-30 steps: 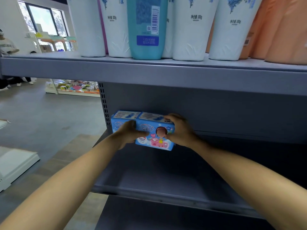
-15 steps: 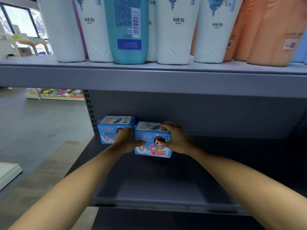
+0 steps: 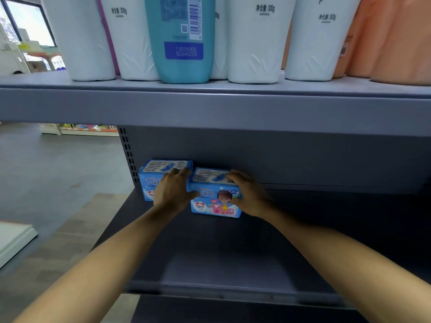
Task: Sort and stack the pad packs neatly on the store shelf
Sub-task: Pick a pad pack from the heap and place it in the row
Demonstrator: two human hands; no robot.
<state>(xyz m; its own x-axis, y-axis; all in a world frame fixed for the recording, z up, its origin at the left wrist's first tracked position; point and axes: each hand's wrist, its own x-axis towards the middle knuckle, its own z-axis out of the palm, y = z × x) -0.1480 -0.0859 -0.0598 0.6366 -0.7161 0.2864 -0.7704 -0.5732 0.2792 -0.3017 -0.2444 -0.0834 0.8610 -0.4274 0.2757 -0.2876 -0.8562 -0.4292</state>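
Now a second pack [image 3: 213, 201] is being seated just right of the corner pack [image 3: 149, 183], grasped by the left hand [image 3: 172, 194] and right hand [image 3: 249, 194]; squaring up is being called for next.

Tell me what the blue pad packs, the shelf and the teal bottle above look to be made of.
Pad packs and: probably thin printed plastic film, glossy, with soft rounded corners. Shelf: likely painted sheet metal, matte grey, with a slotted upright at its back. Teal bottle: seemingly moulded plastic, smooth with a slight sheen.
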